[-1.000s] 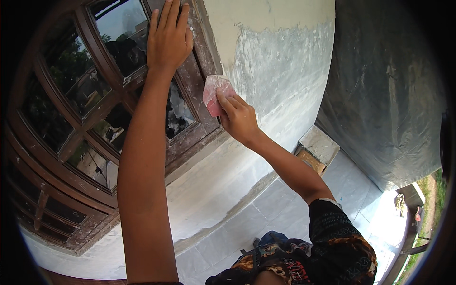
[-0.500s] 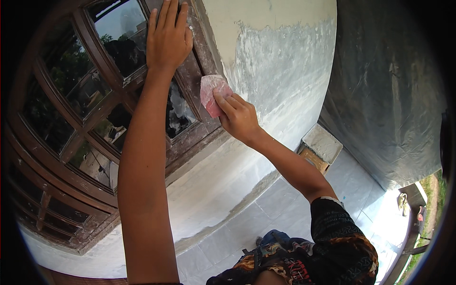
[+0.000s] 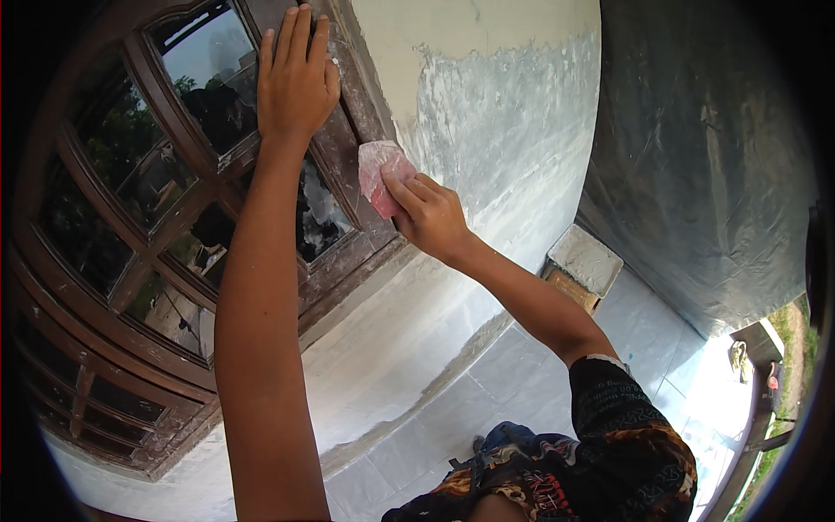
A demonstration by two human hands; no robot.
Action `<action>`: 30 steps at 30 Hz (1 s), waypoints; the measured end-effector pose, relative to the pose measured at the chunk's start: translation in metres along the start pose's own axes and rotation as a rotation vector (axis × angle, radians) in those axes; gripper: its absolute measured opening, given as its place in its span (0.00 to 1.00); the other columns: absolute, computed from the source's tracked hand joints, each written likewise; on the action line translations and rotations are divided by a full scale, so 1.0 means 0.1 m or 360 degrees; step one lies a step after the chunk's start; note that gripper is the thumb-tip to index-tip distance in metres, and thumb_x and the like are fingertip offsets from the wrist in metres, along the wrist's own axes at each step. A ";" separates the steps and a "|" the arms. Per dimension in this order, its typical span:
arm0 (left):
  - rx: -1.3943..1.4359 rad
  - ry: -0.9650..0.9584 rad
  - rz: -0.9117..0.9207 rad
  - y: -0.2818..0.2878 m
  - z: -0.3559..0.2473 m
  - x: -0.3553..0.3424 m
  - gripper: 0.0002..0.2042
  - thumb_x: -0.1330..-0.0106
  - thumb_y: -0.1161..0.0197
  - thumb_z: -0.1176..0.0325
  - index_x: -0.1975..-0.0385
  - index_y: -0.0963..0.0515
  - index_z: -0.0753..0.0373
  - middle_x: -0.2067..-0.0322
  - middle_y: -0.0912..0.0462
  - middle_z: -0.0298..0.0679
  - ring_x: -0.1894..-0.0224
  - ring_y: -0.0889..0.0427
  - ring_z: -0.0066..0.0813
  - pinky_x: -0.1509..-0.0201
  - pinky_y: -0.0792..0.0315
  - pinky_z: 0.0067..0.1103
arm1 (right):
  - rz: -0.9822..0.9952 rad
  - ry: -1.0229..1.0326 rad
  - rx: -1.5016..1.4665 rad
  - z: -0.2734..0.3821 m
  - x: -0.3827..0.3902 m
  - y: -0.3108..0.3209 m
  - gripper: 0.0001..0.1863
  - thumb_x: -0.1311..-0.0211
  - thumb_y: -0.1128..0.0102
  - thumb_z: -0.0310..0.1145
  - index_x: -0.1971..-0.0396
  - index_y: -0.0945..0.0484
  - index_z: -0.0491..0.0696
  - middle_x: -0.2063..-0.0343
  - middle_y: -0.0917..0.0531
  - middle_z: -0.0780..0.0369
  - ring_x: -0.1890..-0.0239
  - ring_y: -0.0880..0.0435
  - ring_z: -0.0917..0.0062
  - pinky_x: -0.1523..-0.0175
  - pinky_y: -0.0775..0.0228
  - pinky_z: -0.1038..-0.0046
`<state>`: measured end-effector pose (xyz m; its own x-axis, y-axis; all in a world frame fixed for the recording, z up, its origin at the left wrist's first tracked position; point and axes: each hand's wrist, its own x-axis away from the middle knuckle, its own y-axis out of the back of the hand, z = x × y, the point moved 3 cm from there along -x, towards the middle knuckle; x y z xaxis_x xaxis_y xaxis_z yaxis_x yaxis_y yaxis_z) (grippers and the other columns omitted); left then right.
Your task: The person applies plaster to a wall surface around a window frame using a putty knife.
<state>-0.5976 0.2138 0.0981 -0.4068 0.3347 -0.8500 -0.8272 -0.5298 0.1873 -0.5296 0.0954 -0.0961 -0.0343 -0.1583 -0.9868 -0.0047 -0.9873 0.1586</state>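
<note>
My left hand (image 3: 297, 83) lies flat on the brown wooden window frame (image 3: 352, 117), near its upper right part, with the fingers stretched out. Lower and to the right, my right hand (image 3: 430, 216) pinches a dusty pink piece of sandpaper (image 3: 383, 178) between thumb and fingers. The sandpaper rests against the right edge of the frame, where wood meets wall. White dust coats its upper part. The side of it facing the wood is hidden.
Dark glass panes (image 3: 209, 65) fill the window. The wall (image 3: 513, 104) beside it is patchy grey and cream. A dark plastic sheet (image 3: 696, 157) hangs at right, near a dusty block-like box (image 3: 587, 261) on grey floor tiles (image 3: 513, 365).
The view has shifted slightly, so the window and wall sit a little farther left. My right hand still holds the sandpaper at the frame's edge; my left hand remains on the wood.
</note>
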 end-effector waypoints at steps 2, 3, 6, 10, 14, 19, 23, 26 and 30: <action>0.0007 0.0016 0.0027 0.03 -0.02 -0.02 0.24 0.38 0.44 0.72 0.40 0.30 0.70 0.32 0.37 0.55 0.27 0.43 0.47 0.22 0.52 0.41 | -0.0051 0.0002 -0.0103 0.01 -0.07 0.20 0.37 0.58 0.35 0.18 0.40 0.24 0.46 0.73 0.21 0.62 0.70 0.20 0.67 0.67 0.24 0.67; 0.0009 0.0020 0.0032 0.04 -0.03 -0.03 0.24 0.38 0.44 0.72 0.40 0.30 0.70 0.32 0.37 0.55 0.27 0.43 0.47 0.22 0.52 0.41 | -0.0144 -0.0056 -0.0028 -0.11 -0.25 0.26 0.36 0.57 0.34 0.17 0.41 0.23 0.47 0.74 0.21 0.62 0.73 0.22 0.68 0.68 0.26 0.68; 0.0048 0.0036 0.0023 0.02 -0.06 -0.06 0.25 0.38 0.45 0.72 0.39 0.30 0.70 0.32 0.37 0.55 0.26 0.43 0.47 0.22 0.52 0.41 | -0.0241 -0.0220 0.0188 -0.48 -0.72 0.32 0.27 0.52 0.37 0.22 0.46 0.22 0.45 0.72 0.19 0.60 0.66 0.18 0.65 0.65 0.23 0.64; -0.0113 -0.0005 -0.0020 -0.10 -0.03 -0.01 0.24 0.35 0.46 0.69 0.37 0.30 0.65 0.32 0.35 0.49 0.26 0.42 0.42 0.23 0.51 0.40 | -0.0113 -0.0172 0.0281 -0.53 -0.49 0.06 0.28 0.49 0.38 0.23 0.43 0.25 0.44 0.70 0.18 0.60 0.63 0.17 0.65 0.65 0.22 0.64; -0.0278 -0.0056 -0.0090 -0.09 0.03 0.03 0.23 0.32 0.47 0.67 0.37 0.28 0.59 0.32 0.33 0.43 0.27 0.39 0.36 0.24 0.47 0.39 | 0.0155 -0.0176 -0.0106 0.08 0.31 -0.02 0.36 0.55 0.37 0.18 0.38 0.28 0.42 0.71 0.21 0.58 0.64 0.19 0.63 0.64 0.22 0.64; 0.0042 0.0019 -0.0001 0.02 -0.03 -0.03 0.25 0.38 0.45 0.72 0.39 0.31 0.70 0.33 0.36 0.55 0.27 0.42 0.48 0.22 0.52 0.41 | -0.0136 -0.0182 -0.0061 -0.11 -0.30 0.30 0.33 0.55 0.37 0.19 0.42 0.25 0.43 0.70 0.19 0.59 0.65 0.19 0.62 0.65 0.23 0.63; 0.0052 0.0016 -0.0010 0.00 -0.05 -0.05 0.25 0.37 0.44 0.72 0.38 0.31 0.70 0.33 0.36 0.55 0.27 0.42 0.48 0.22 0.52 0.41 | -0.0256 -0.0214 0.0148 -0.48 -0.65 0.14 0.29 0.52 0.37 0.19 0.44 0.24 0.43 0.71 0.19 0.59 0.66 0.19 0.63 0.64 0.23 0.63; 0.0041 0.0003 0.0011 0.00 -0.01 0.00 0.26 0.37 0.44 0.71 0.37 0.32 0.70 0.33 0.36 0.55 0.27 0.42 0.48 0.22 0.52 0.41 | -0.0048 -0.0105 0.0111 -0.26 -0.25 -0.11 0.32 0.51 0.37 0.21 0.41 0.26 0.42 0.68 0.19 0.57 0.63 0.19 0.62 0.62 0.22 0.63; -0.0032 0.0016 0.0022 -0.01 0.01 0.01 0.26 0.37 0.44 0.71 0.37 0.31 0.70 0.32 0.37 0.54 0.27 0.42 0.47 0.22 0.52 0.40 | 0.0043 -0.0050 -0.0182 0.22 0.17 -0.01 0.34 0.57 0.35 0.18 0.42 0.23 0.45 0.71 0.20 0.58 0.64 0.18 0.63 0.60 0.21 0.64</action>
<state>-0.5976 0.2158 0.0976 -0.4140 0.3195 -0.8524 -0.8136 -0.5499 0.1890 -0.5522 0.0938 -0.1120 -0.0644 -0.1864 -0.9804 0.1109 -0.9777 0.1786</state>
